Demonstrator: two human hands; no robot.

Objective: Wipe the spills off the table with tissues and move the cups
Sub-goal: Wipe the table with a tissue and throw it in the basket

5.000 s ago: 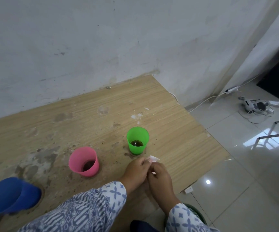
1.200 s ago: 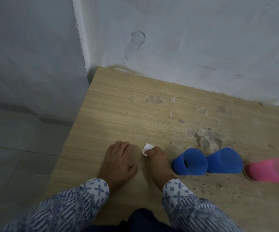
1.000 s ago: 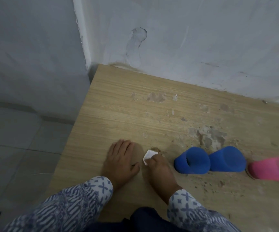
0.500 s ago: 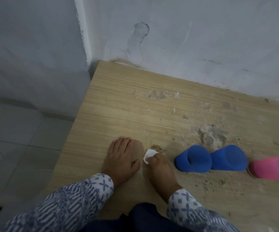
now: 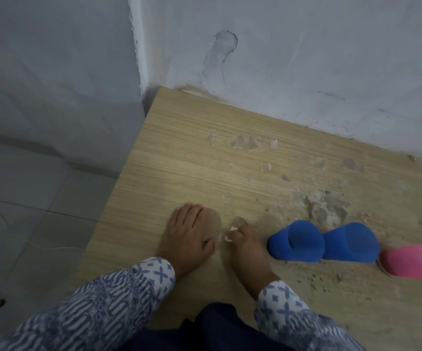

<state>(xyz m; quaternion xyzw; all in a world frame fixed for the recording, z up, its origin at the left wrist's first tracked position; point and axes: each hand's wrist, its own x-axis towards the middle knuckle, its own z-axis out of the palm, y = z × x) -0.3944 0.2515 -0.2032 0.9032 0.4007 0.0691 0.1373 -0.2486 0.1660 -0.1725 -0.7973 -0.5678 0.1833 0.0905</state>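
Note:
My right hand [image 5: 246, 245] presses a small white tissue [image 5: 229, 234] onto the wooden table [image 5: 179, 158], fingers curled over it so only scraps show. A brownish spill mark [image 5: 238, 220] lies just beyond the fingertips. My left hand [image 5: 188, 235] rests flat on the table, fingers straight, right beside it. Two blue cups [image 5: 296, 240] [image 5: 351, 242] stand to the right of my right hand. A pink cup [image 5: 414, 260] stands further right at the frame edge.
Dried stains and crumbs [image 5: 324, 205] cover the table behind and in front of the cups. A grey wall [image 5: 306, 59] borders the far edge. The table's left edge drops to a tiled floor [image 5: 22, 211].
The view swung left from the green and pink cups to the table's left end. Over the last second my right hand has closed over the tissue and slid it a little toward the stain.

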